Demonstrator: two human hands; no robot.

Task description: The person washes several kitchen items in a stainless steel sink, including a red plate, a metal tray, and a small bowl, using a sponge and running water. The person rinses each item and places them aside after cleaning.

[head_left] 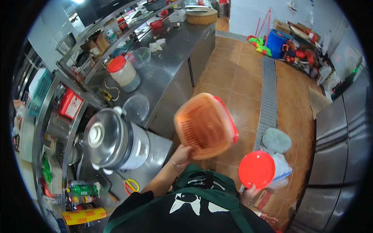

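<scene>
Mid-frame, your blurred orange basket (206, 130) mostly hides a red container (235, 131); lower right, your right hand (250, 192) is partly hidden

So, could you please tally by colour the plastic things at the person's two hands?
Orange: 1, the basket in the left hand
Red: 2, the piece partly hidden behind the basket, and the round item in the right hand
Total: 3

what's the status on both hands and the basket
Left hand grips orange basket. Right hand holds round red plastic item. White bag on floor at right, possibly in way.
</scene>
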